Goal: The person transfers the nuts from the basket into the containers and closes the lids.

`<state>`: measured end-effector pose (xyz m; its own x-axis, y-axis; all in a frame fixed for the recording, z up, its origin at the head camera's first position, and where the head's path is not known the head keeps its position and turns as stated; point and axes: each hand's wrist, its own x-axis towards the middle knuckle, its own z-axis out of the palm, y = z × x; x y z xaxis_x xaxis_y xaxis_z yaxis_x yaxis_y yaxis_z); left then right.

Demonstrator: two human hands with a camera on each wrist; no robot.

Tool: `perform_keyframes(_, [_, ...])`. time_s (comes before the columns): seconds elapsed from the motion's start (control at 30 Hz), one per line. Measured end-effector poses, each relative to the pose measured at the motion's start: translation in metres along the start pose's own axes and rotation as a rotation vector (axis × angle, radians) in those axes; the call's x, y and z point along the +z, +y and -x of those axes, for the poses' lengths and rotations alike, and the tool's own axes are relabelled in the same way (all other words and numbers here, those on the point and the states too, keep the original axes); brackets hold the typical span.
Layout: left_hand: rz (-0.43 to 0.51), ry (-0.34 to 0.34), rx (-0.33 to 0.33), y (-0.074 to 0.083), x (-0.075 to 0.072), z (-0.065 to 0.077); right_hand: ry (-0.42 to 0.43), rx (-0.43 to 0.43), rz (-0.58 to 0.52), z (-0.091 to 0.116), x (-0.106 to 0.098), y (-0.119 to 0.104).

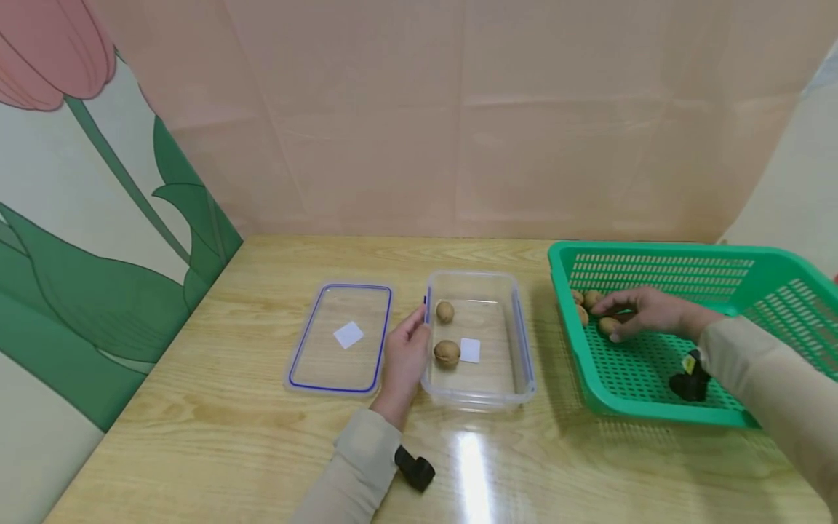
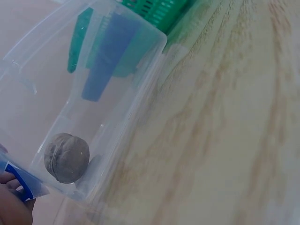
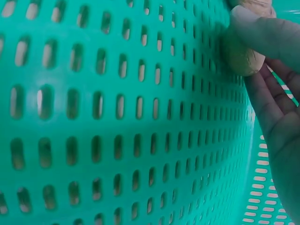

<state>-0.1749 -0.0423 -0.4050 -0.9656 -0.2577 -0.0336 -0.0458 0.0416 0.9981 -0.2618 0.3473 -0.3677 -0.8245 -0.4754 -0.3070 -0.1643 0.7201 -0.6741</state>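
- At the far left, the table (image 1: 216, 407) is showing wood grain, its side edge slanting along the flower-painted wall (image 1: 85, 291).
- The lid (image 1: 321, 367) is lying flat, well inside that edge, its blue seal tracing a rounded rectangle around a white paper square (image 1: 348, 335).
- Between lid and box, the left hand (image 1: 406, 356) is holding the box's left side, thumb and fingers closing on it by a blue-edged flap.
- The box (image 1: 497, 320), transparent and smooth-walled, is standing open, holding two wrinkled brown walnuts (image 1: 447, 354) along its left side and a white square (image 1: 470, 350).
- A strip of table is running between box and basket.
- The green basket (image 1: 668, 411), slotted plastic, is standing at the right, several walnuts (image 1: 592, 298) resting at its left wall; the hand is partly covering them, so their number is uncertain.
- Inside, the right hand (image 1: 644, 313) is pinching one walnut (image 1: 610, 327) between thumb and fingers, near that wall.
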Motion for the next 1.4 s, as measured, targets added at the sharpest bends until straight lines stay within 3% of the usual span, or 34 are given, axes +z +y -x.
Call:
perform_keyframes(0.53, [0.007, -0.010, -0.011, -0.001, 0.000, 0.002, 0.040, -0.012, 0.087, -0.002, 0.001, 0.000])
perform_keyframes(0.77, [-0.003, -0.012, -0.019, 0.002, 0.000, 0.002, 0.098, -0.016, 0.001, -0.002, -0.010, -0.009])
perform_keyframes(1.0, [0.004, -0.006, -0.004, 0.002, 0.000, 0.002, 0.161, -0.018, 0.029, -0.003, -0.015, -0.022])
perform_keyframes(1.23, [-0.010, -0.003, -0.007, 0.003, 0.000, 0.001, 0.211, -0.090, -0.096, -0.005, -0.017, -0.043])
perform_keyframes(1.4, [0.003, -0.005, 0.014, 0.001, 0.000, 0.002, 0.257, -0.079, -0.130, -0.005, -0.012, -0.060])
